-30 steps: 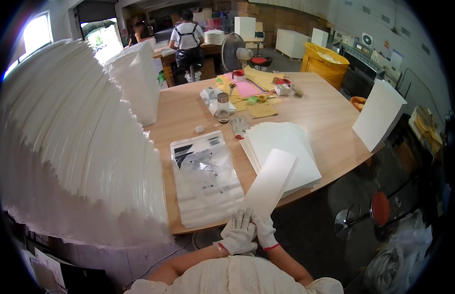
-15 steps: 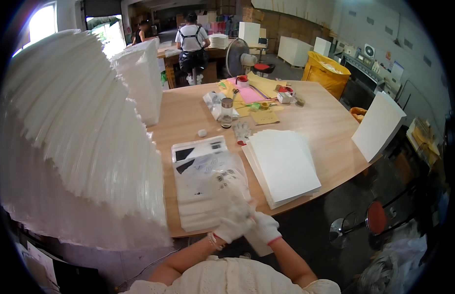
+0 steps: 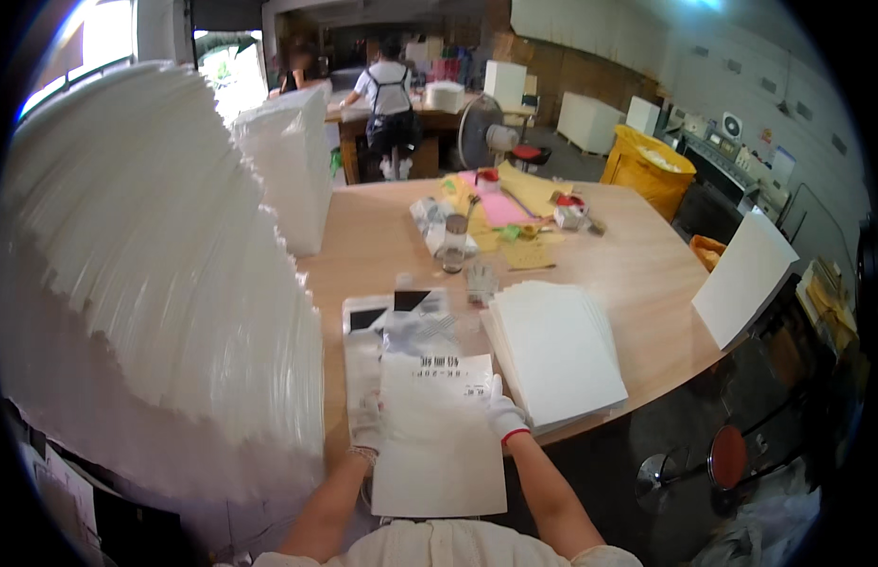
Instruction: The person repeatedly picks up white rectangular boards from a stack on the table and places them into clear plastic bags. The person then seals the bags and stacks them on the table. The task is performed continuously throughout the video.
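Observation:
A white paper sheet or thin pad (image 3: 439,454) with black print near its far end lies in front of me, over a pile of clear plastic bags (image 3: 361,354) with black patches. My left hand (image 3: 366,423), in a white glove, is closed on its left edge, slightly blurred. On the opposite edge, my right hand (image 3: 505,416), gloved with a red cuff, grips it with the thumb pointing away from me. A clear bag part (image 3: 415,331) shows beyond the far end; whether the paper is inside it I cannot tell. Right of it rests a fanned stack of white paper (image 3: 562,354).
A tall heap of white plastic-wrapped sheets (image 3: 165,283) rises at left. Farther up the table (image 3: 637,274) are a glass jar (image 3: 454,244), a loose glove (image 3: 481,282), and yellow and pink papers (image 3: 500,208). A white block (image 3: 746,279) stands at the right edge. Another person (image 3: 390,94) works behind.
My hands have moved apart, from close together at the bags' near end to either side of the printed white paper. The paper now lies flat and square before me. The view has shifted slightly.

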Action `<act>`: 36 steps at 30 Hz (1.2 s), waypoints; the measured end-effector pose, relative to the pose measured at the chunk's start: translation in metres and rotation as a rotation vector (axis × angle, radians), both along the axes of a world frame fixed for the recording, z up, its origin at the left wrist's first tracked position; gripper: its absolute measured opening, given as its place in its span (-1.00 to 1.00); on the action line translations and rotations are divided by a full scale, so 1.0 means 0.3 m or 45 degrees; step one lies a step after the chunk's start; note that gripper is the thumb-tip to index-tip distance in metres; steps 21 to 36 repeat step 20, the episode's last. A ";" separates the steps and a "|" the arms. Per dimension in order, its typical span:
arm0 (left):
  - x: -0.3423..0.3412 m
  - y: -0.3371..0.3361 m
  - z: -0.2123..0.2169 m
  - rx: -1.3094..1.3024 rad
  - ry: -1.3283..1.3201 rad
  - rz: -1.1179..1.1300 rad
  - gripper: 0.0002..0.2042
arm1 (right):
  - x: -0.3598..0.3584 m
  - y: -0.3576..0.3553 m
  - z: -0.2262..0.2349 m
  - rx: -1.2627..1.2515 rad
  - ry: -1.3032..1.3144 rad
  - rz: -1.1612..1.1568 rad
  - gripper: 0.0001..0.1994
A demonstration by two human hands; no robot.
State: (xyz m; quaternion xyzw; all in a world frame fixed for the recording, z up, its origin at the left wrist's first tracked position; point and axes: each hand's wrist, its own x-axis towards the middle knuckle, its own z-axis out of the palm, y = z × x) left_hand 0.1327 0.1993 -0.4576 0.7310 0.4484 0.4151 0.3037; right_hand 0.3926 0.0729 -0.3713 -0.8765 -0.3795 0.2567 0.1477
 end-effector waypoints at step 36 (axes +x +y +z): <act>-0.338 -0.594 0.539 -0.154 0.099 -0.528 -0.97 | -0.177 -0.716 0.194 -0.419 0.606 0.568 -0.46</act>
